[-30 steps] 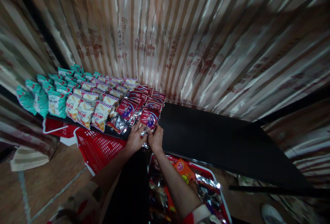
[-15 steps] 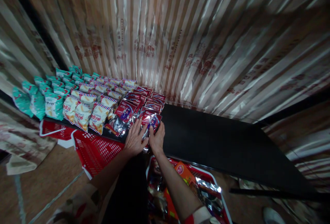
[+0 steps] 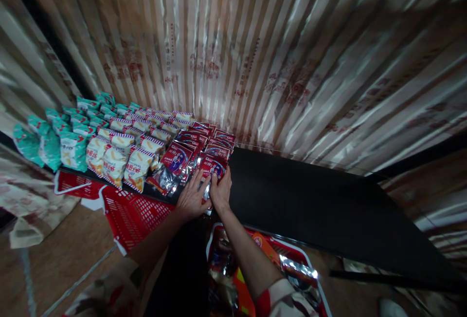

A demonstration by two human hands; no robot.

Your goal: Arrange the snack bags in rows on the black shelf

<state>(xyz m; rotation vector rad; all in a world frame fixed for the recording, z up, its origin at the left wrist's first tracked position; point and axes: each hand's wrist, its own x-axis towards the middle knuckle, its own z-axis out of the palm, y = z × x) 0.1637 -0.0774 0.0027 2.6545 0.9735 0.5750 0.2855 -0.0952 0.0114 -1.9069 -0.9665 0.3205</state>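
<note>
My left hand [image 3: 191,196] lies at the front edge of the black shelf, its fingers stretched out along the left side of a red snack packet [image 3: 213,163] with silver lower edges. On the packet's right side, my right hand [image 3: 221,191] grips it, with the thumb over the front and the fingers along the edge. The packet leans at the front of a row of matching red packets [image 3: 223,137]. Another red packet [image 3: 177,157] tops the row just left of it. The packet's lower part is partly hidden by my hands.
White snack bags with striped tops [image 3: 138,166] and teal bags [image 3: 73,150] stand in rows to the left. The black shelf [image 3: 299,195] extends right. Below are a red basket [image 3: 134,212] and another basket [image 3: 310,258] holding packages. Striped curtain [image 3: 233,64] hangs behind.
My right hand has shifted slightly up and left along the packet's edge. The left hand stays nearly in place. The view has moved slightly.
</note>
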